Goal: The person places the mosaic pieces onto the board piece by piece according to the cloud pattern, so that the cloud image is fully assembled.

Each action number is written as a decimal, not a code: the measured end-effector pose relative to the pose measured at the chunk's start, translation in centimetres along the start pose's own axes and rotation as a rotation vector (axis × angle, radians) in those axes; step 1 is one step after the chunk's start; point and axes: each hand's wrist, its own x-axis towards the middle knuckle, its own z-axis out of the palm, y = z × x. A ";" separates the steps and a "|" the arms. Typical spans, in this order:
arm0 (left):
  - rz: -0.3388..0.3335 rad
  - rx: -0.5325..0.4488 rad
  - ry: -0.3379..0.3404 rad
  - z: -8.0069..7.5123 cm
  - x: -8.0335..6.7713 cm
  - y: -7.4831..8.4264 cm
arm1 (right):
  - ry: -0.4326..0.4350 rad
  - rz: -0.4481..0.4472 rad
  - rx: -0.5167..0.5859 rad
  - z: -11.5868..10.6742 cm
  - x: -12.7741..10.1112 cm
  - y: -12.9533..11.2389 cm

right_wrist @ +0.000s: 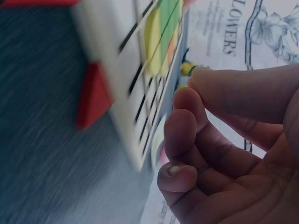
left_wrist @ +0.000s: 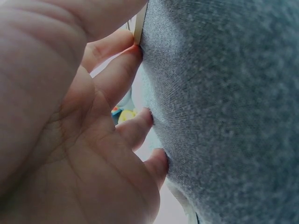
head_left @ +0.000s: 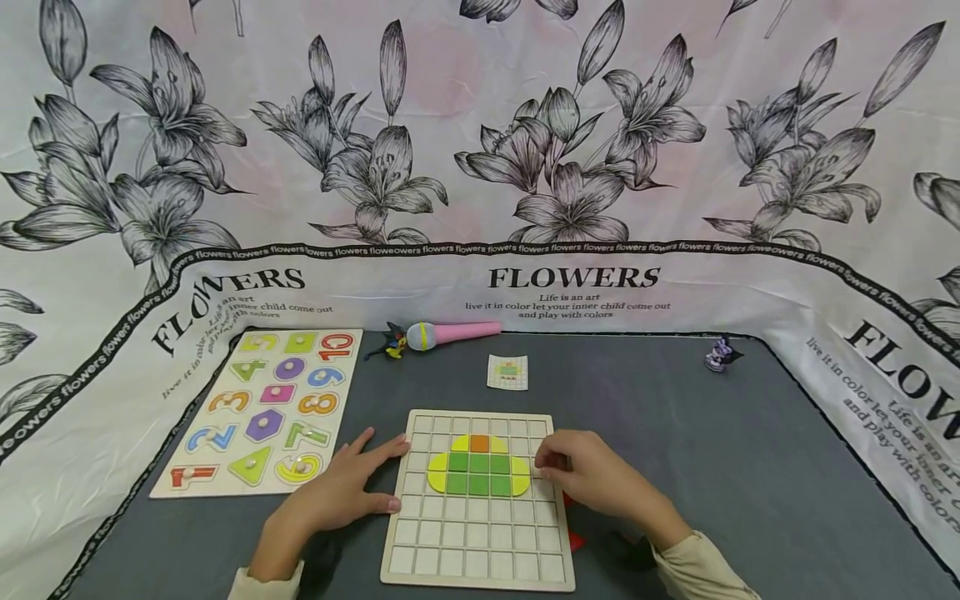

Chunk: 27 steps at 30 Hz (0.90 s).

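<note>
A wooden grid board (head_left: 442, 562) lies on the table with green square pieces (head_left: 477, 473), an orange square (head_left: 479, 443) and yellow rounded pieces (head_left: 520, 477) set in its upper squares. My left hand (head_left: 337, 492), fingers spread, touches the board's left edge with thumb and fingertips; in the left wrist view the palm (left_wrist: 93, 168) fills much of the picture. Over the right edge hovers my right hand (head_left: 596, 471), close beside the rightmost yellow piece. Its fingers are curled, with thumb and index tips together and nothing visible between them in the right wrist view.
Red pieces (right_wrist: 93, 98) lie beside and partly behind the board's right edge. A number-and-shape puzzle board (head_left: 165, 487) stands left. Farther back are a pattern card (head_left: 507, 372), a pink toy microphone (head_left: 457, 332), a small dark-and-yellow figure (head_left: 393, 342) and a purple figure (head_left: 721, 356).
</note>
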 end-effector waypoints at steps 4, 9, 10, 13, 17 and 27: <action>0.014 -0.003 0.007 0.0 -0.1 -0.1 | -0.016 0.016 -0.019 -0.7 -1.1 1.0; 0.022 -0.007 0.018 0.6 0.3 -1.4 | -0.085 0.072 -0.012 -1.4 -2.5 1.6; 0.024 -0.003 0.019 0.8 0.5 -1.7 | -0.100 0.080 -0.010 -1.4 -2.7 1.6; 0.017 -0.017 0.020 1.0 0.9 -2.4 | -0.138 0.083 -0.013 -1.1 -3.1 1.9; 0.016 -0.026 0.022 1.1 1.0 -2.8 | -0.137 0.051 -0.033 -0.3 -3.2 2.3; 0.040 -0.004 0.005 0.2 0.1 -1.0 | -0.106 0.076 -0.066 0.2 -3.2 2.1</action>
